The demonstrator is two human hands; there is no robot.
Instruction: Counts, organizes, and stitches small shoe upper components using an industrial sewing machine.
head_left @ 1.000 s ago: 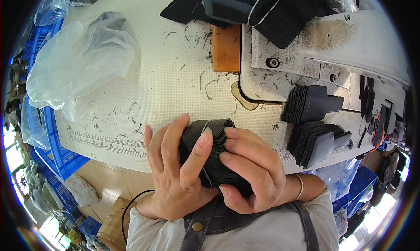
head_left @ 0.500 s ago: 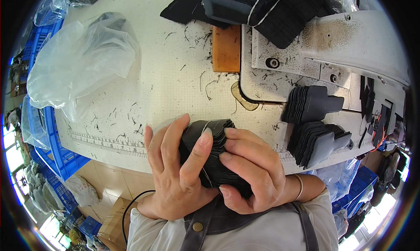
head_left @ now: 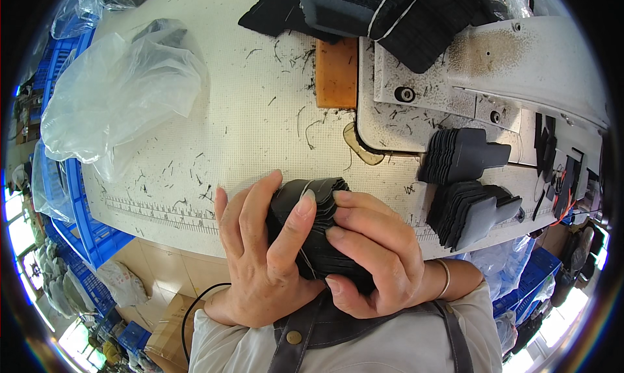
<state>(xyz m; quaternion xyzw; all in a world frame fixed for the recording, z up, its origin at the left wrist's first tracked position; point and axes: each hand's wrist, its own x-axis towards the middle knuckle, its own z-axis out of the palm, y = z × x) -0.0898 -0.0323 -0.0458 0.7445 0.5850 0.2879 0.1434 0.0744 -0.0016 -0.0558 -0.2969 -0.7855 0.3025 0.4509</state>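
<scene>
Between my two hands, at the table's front edge, is a thick stack of black cut pieces (head_left: 318,243) with a pale band or thread around it. My left hand (head_left: 266,249) wraps its left side, the index finger lying across the top. From the right, my right hand (head_left: 380,256) grips the stack, fingertips against the layered edges and thumb low near my apron. To the right lie two stacks of black tabbed pieces, a farther stack (head_left: 465,155) and a nearer stack (head_left: 471,214). The underside of the held stack is hidden.
A sewing machine (head_left: 481,87) fills the right rear, with a large tied bundle of black pieces (head_left: 403,15) over it. An orange block (head_left: 336,74) sits beside its base. Clear plastic bags (head_left: 123,100) lie at left by a blue crate (head_left: 81,223). Thread scraps litter the white table (head_left: 247,139).
</scene>
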